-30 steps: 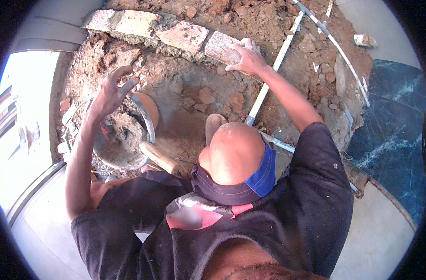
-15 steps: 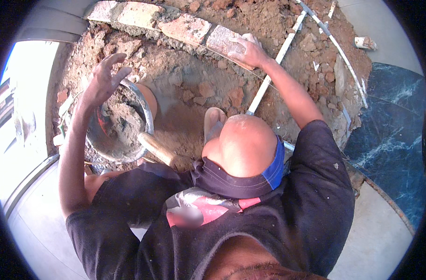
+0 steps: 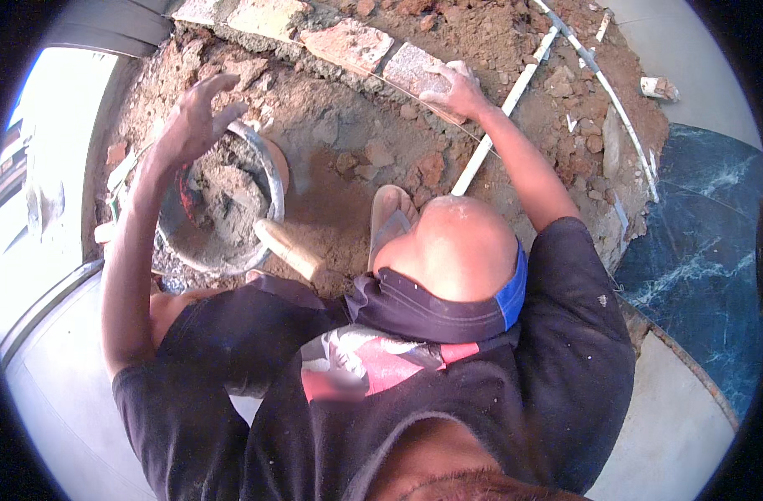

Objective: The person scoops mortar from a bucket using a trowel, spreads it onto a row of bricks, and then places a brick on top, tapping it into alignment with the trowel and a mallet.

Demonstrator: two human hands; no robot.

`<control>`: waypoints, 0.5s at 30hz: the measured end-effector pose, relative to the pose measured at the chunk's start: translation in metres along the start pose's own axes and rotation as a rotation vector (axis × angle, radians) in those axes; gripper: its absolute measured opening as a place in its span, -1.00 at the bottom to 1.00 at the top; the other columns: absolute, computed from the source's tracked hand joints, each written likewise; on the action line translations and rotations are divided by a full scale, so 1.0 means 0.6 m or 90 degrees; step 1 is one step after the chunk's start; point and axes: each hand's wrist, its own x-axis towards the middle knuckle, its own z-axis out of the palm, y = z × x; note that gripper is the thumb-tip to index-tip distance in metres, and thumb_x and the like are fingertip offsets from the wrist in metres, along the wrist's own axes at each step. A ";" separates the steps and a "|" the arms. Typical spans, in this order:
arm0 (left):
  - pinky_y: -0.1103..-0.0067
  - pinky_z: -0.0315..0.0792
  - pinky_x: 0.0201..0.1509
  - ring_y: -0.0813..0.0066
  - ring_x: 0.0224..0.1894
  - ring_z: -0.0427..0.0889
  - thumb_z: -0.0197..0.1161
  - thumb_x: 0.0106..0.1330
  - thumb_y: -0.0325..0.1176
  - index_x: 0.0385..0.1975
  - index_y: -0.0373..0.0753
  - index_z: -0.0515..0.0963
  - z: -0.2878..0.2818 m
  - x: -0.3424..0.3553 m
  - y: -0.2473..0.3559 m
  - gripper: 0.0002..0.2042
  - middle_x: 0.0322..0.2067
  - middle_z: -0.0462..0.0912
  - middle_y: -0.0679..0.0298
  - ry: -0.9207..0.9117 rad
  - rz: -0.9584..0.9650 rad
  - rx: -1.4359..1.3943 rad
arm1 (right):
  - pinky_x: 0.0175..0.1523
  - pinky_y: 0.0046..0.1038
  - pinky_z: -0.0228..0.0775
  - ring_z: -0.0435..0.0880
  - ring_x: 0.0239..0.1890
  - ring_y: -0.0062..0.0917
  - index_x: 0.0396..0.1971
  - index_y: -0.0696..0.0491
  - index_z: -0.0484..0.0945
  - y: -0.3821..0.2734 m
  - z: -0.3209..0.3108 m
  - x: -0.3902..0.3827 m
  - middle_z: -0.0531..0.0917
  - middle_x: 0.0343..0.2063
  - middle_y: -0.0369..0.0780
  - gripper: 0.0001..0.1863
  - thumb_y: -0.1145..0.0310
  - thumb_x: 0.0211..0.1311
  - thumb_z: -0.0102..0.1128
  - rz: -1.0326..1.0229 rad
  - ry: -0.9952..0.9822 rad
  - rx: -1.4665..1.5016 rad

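Observation:
A curved row of bricks runs across the dirt at the top, with a thin string (image 3: 398,89) stretched along its near side. My right hand (image 3: 461,93) grips the end brick (image 3: 410,68) at its right end, fingers apart on its top and side. Left of it lies an orange-white brick (image 3: 348,45). My left hand (image 3: 199,121) hangs open and empty above the far rim of a round bucket (image 3: 278,196). Grey mortar (image 3: 231,196) fills part of this bucket. A wooden tool handle (image 3: 288,249) leans out over its near right rim; the tool's head cannot be made out.
A white pipe (image 3: 506,110) crosses the dirt right of my right hand, meeting a longer thin pipe (image 3: 607,83). Broken rubble and loose soil (image 3: 415,163) lie between bricks and my feet. Dark blue marbled flooring (image 3: 690,250) borders the dirt at right. My bent knee (image 3: 461,242) is in front.
The view has shifted slightly. My left hand has moved a little up and right over the bucket, still open. My right hand stays on the end brick with hardly any change.

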 end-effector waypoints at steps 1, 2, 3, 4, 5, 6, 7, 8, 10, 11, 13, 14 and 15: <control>0.30 0.36 0.24 0.08 0.17 0.50 0.23 0.33 -0.13 0.12 -0.33 0.45 -0.002 -0.003 0.003 -0.52 0.06 0.55 -0.05 -0.004 -0.014 -0.007 | 0.24 -0.11 0.25 0.41 0.13 -0.07 0.10 -0.23 0.54 0.002 0.008 -0.002 0.47 0.01 -0.01 -0.28 -0.24 -0.10 0.40 -0.004 -0.008 0.011; 0.30 0.36 0.24 0.07 0.17 0.50 0.23 0.33 -0.13 0.12 -0.32 0.45 -0.005 -0.008 0.004 -0.52 0.05 0.56 -0.05 -0.007 -0.028 -0.015 | 0.24 -0.13 0.26 0.41 0.13 -0.07 0.10 -0.23 0.54 0.002 0.020 -0.005 0.48 0.01 -0.02 -0.28 -0.23 -0.10 0.40 -0.010 -0.017 0.022; 0.30 0.36 0.24 0.07 0.17 0.50 0.23 0.33 -0.13 0.12 -0.32 0.45 -0.009 -0.004 0.004 -0.52 0.05 0.56 -0.05 -0.003 -0.035 -0.027 | 0.24 -0.14 0.26 0.41 0.13 -0.07 0.11 -0.22 0.54 0.006 0.015 0.001 0.49 0.01 -0.02 -0.27 -0.23 -0.10 0.41 -0.015 -0.020 0.023; 0.31 0.36 0.24 0.07 0.17 0.50 0.23 0.32 -0.11 0.13 -0.30 0.45 -0.013 -0.016 -0.001 -0.51 0.05 0.56 -0.06 0.022 -0.052 -0.055 | 0.25 -0.18 0.27 0.42 0.14 -0.09 0.12 -0.21 0.53 -0.015 0.008 0.004 0.50 0.03 -0.02 -0.26 -0.22 -0.10 0.41 0.011 -0.036 0.028; 0.31 0.37 0.24 0.06 0.17 0.50 0.23 0.31 -0.11 0.13 -0.30 0.45 -0.019 -0.022 -0.005 -0.51 0.05 0.56 -0.06 0.032 -0.034 -0.040 | 0.26 -0.19 0.26 0.42 0.14 -0.10 0.12 -0.20 0.53 -0.015 0.011 0.004 0.49 0.06 -0.02 -0.26 -0.21 -0.09 0.41 -0.008 -0.018 0.004; 0.31 0.37 0.23 0.05 0.16 0.51 0.23 0.31 -0.10 0.13 -0.29 0.46 -0.025 -0.019 -0.015 -0.51 0.06 0.56 -0.06 0.042 -0.018 -0.025 | 0.27 -0.19 0.26 0.42 0.15 -0.12 0.12 -0.19 0.53 0.001 0.013 0.002 0.49 0.09 -0.02 -0.27 -0.20 -0.08 0.41 -0.028 0.000 -0.021; 0.31 0.38 0.23 0.05 0.16 0.51 0.23 0.31 -0.09 0.13 -0.29 0.46 -0.040 -0.030 -0.029 -0.51 0.06 0.56 -0.06 0.049 -0.022 0.001 | 0.27 -0.18 0.25 0.41 0.18 -0.12 0.17 -0.14 0.48 -0.005 0.004 0.001 0.44 0.14 -0.03 -0.26 -0.20 0.00 0.36 -0.047 -0.028 -0.033; 0.30 0.40 0.21 0.05 0.15 0.52 0.23 0.31 -0.08 0.12 -0.30 0.46 -0.061 -0.044 -0.040 -0.50 0.06 0.56 -0.06 0.050 -0.039 0.027 | 0.28 -0.19 0.24 0.40 0.19 -0.13 0.17 -0.07 0.49 -0.028 -0.007 0.006 0.47 0.12 -0.03 -0.25 -0.17 0.01 0.36 -0.054 -0.055 -0.030; 0.30 0.43 0.18 0.04 0.11 0.55 0.23 0.31 -0.05 0.11 -0.31 0.47 -0.098 -0.056 -0.070 -0.49 0.04 0.57 -0.05 0.096 -0.043 0.057 | 0.29 -0.18 0.21 0.40 0.18 -0.14 0.15 -0.06 0.51 -0.015 -0.003 -0.001 0.52 0.08 -0.01 -0.29 -0.11 0.01 0.37 -0.111 -0.010 -0.015; 0.30 0.44 0.16 0.05 0.09 0.57 0.23 0.31 -0.04 0.11 -0.31 0.47 -0.115 -0.075 -0.094 -0.48 0.02 0.59 -0.05 0.147 -0.039 0.067 | 0.30 -0.16 0.19 0.38 0.19 -0.11 0.16 -0.07 0.50 -0.021 -0.004 -0.002 0.49 0.10 0.00 -0.30 -0.08 0.01 0.37 -0.052 -0.030 -0.022; 0.31 0.45 0.15 0.06 0.06 0.59 0.24 0.31 -0.02 0.10 -0.31 0.48 -0.148 -0.115 -0.141 -0.48 -0.02 0.62 -0.04 0.196 -0.097 0.075 | 0.32 -0.17 0.15 0.34 0.21 -0.08 0.24 -0.10 0.42 -0.013 0.003 -0.008 0.44 0.12 0.02 -0.26 -0.11 0.05 0.32 -0.033 -0.040 -0.094; 0.32 0.46 0.14 0.08 0.04 0.60 0.24 0.30 -0.01 0.09 -0.31 0.49 -0.163 -0.149 -0.157 -0.48 -0.05 0.63 -0.04 0.199 -0.157 0.095 | 0.32 -0.17 0.16 0.33 0.21 -0.08 0.24 -0.10 0.41 -0.029 0.000 -0.013 0.43 0.13 0.02 -0.26 -0.07 0.06 0.33 -0.023 -0.029 -0.125; 0.33 0.46 0.14 0.08 0.04 0.61 0.24 0.30 -0.01 0.08 -0.31 0.49 -0.169 -0.191 -0.183 -0.48 -0.05 0.63 -0.03 0.212 -0.210 0.082 | 0.31 -0.17 0.16 0.32 0.21 -0.08 0.24 -0.09 0.40 -0.050 -0.009 -0.016 0.41 0.14 0.03 -0.27 -0.04 0.06 0.33 -0.014 -0.019 -0.154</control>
